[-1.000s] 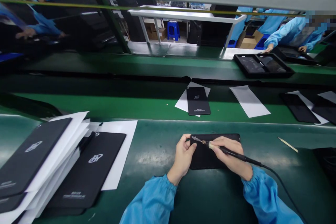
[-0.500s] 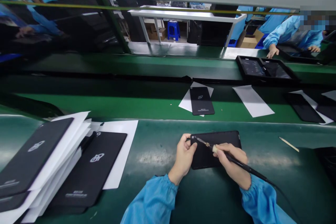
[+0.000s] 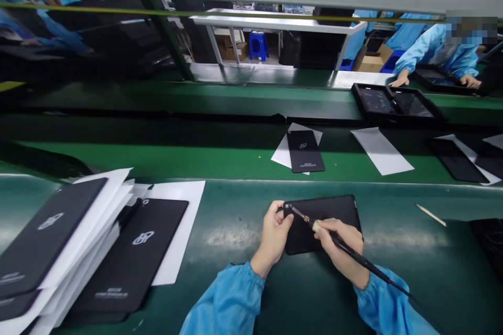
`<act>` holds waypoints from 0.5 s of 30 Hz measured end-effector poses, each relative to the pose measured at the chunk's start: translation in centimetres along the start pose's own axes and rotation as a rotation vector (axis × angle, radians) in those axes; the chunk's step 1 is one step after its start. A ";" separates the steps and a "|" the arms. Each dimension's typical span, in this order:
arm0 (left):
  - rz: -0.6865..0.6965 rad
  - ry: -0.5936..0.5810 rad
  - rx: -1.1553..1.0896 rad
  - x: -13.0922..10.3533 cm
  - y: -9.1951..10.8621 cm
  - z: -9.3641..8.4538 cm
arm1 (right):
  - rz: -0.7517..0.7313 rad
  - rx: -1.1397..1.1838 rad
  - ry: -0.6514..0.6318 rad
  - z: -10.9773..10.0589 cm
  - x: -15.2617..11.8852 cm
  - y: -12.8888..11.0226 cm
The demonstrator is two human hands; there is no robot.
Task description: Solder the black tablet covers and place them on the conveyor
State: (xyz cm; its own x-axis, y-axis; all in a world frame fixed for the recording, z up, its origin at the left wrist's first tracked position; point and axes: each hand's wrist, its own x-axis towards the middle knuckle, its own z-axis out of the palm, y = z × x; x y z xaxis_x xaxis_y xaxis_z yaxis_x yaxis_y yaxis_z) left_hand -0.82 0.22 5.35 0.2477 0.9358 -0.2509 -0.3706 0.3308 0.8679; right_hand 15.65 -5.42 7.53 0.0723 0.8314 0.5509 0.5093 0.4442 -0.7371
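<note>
The green workbench fills the near view, and the green strip runs across beyond it; over on the left, the stacked black panels lean among white sheets; and here, right in the middle, lies the black slab on the bench, its long axis going left to right, its right end angled a touch away from the person; the left hand has its left edge by the far corner, thumb on the face, fingers curled round the rim; the right hand comes in over the slab's right half, fingers closed round a soldering iron, which slants leftward and away, its cord trailing off near right; the metal tip sits close to the far left corner, so the left hand is the nearer one to that spot; whether it touches, I can't tell; the slab's far and near edges show between the hands, green bench stretches from the left hand to the white sheets, and off the right end there's more bench, with a thin stick lying on it.
</note>
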 end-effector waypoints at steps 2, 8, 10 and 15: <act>-0.001 0.008 0.005 0.0 0.0 0.0 | -0.010 -0.005 0.001 0.1 -0.3 0.1; -0.012 0.011 -0.012 0.0 0.1 0.0 | 0.035 0.013 0.125 -1.8 -0.2 0.9; -0.012 0.013 -0.018 0.0 0.1 0.1 | -0.002 0.008 0.143 -2.9 0.6 1.7; -0.030 0.020 -0.018 0.2 0.0 0.0 | -0.170 -0.314 0.004 -4.2 3.2 4.8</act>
State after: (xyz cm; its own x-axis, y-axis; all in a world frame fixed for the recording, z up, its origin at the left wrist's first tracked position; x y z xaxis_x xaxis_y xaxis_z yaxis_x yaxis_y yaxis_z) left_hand -0.76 0.40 5.31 0.2408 0.9277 -0.2853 -0.3790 0.3605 0.8523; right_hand 21.91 -2.02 7.42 -0.0333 0.7525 0.6577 0.7532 0.4515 -0.4784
